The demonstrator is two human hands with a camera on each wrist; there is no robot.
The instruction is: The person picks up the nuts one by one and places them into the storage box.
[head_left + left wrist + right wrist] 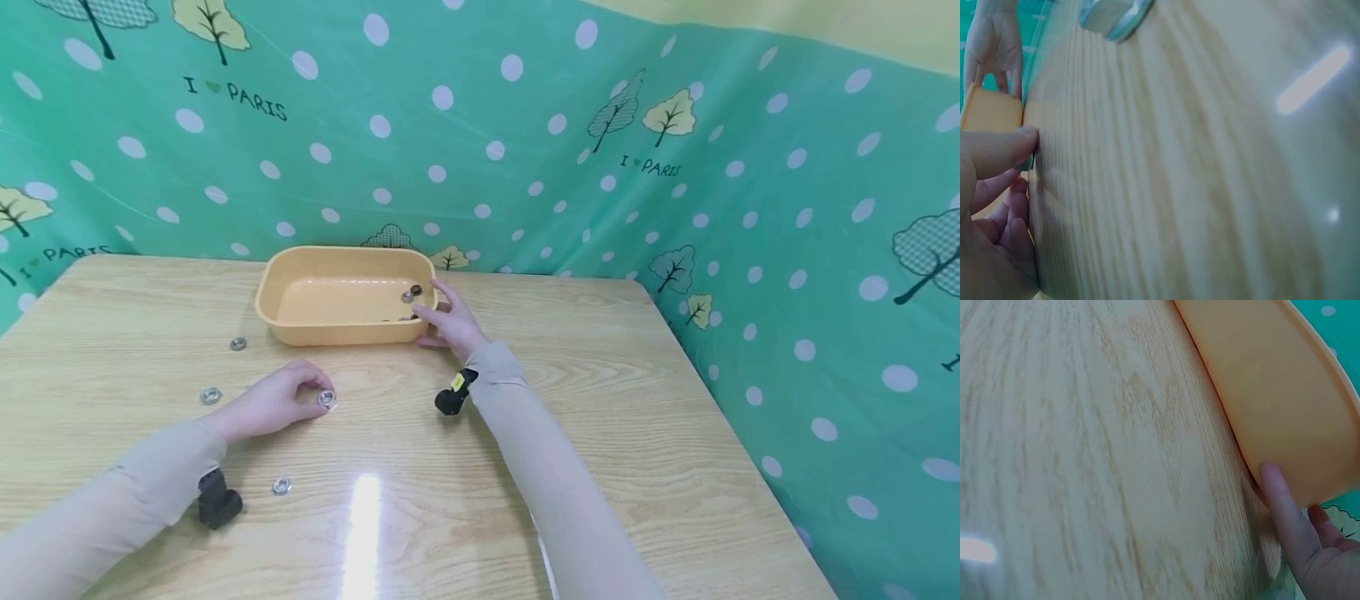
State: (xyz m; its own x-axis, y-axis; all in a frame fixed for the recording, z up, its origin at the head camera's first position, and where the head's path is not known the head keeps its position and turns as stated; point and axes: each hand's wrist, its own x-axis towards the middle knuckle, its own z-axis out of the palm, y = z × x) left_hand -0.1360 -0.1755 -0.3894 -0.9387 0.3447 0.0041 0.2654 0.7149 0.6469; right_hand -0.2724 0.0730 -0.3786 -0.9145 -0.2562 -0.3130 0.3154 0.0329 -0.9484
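While one nut [326, 397] is pinched by left hand [279, 400], left of centre, and bin [345, 335] gripped by right hand [454, 323], drop is risked if pinch loosens.

It's bright here; glare [363, 533] streaks the table [660, 467] below and right of the gripping left hand [273, 404]; both wrist views look dimmer, hazier.
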